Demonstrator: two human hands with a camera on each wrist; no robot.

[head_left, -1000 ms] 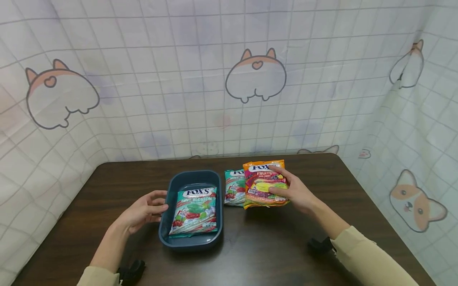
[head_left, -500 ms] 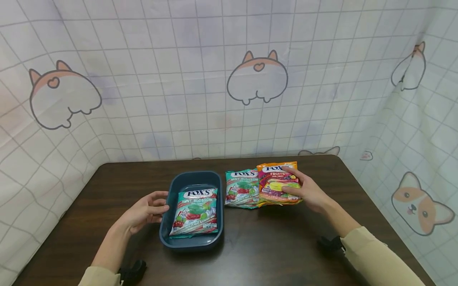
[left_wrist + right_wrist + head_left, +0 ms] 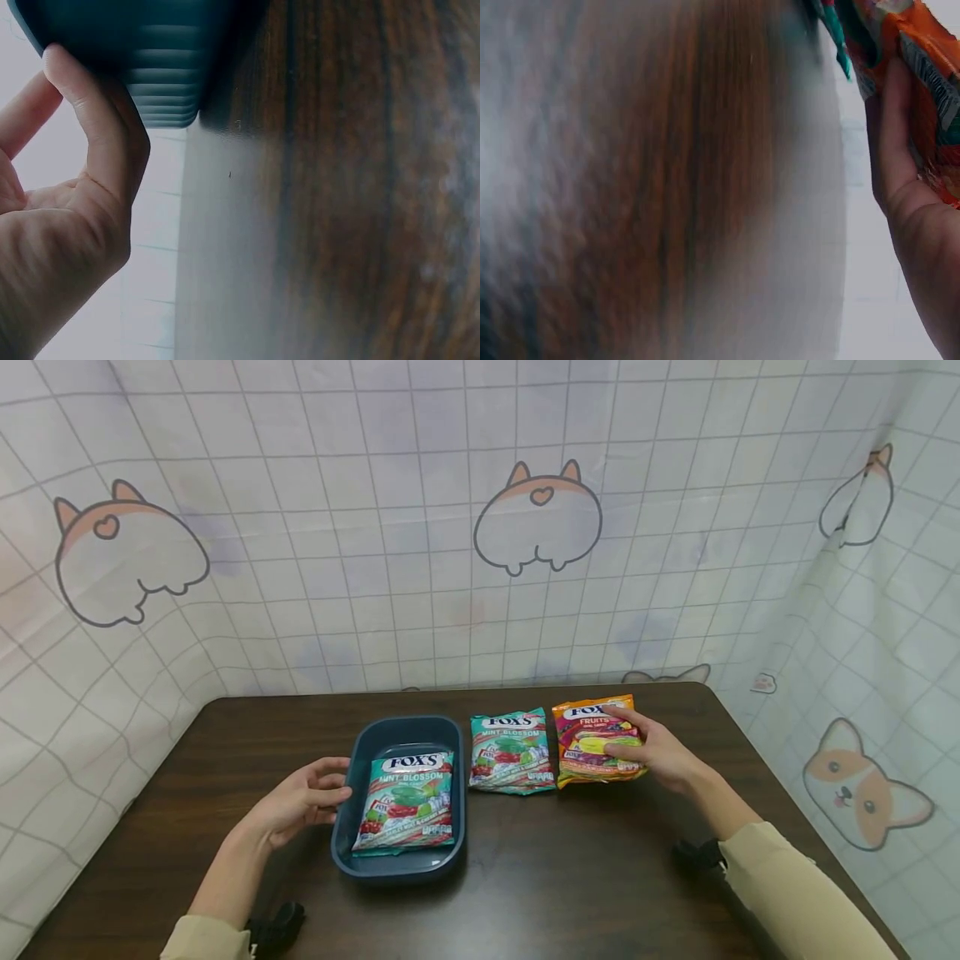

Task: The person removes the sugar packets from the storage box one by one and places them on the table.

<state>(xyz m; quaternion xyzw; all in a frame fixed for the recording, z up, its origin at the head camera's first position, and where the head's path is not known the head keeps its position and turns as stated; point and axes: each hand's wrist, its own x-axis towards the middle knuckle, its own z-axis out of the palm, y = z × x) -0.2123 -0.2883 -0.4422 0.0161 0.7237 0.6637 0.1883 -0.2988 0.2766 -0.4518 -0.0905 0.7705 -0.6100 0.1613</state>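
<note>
My right hand (image 3: 660, 756) grips the right side of an orange and purple candy bag (image 3: 581, 735) marked Fox's Fruits, held close over the table. In the right wrist view, fingers wrap the edge of this candy bag (image 3: 919, 34). Just left of it lies a green Fox's Mint Blossom candy bag (image 3: 512, 756). A dark blue oblong tub (image 3: 409, 723) stands further left, with another mint candy bag (image 3: 408, 806) lying inside. My left hand (image 3: 300, 802) is at the tub's left side, its fingertips against the outer wall. The ribbed tub wall (image 3: 166, 71) shows in the left wrist view.
All this rests on a dark brown wooden table (image 3: 555, 877). A white gridded cloth (image 3: 345, 568) with cartoon dogs hangs behind the table and along both sides. A black strap device (image 3: 277, 928) sits at each wrist.
My right hand has moved right with the orange fruit candy bag, uncovering the green mint bag that it partly overlapped. My left hand and the tub have stayed in place.
</note>
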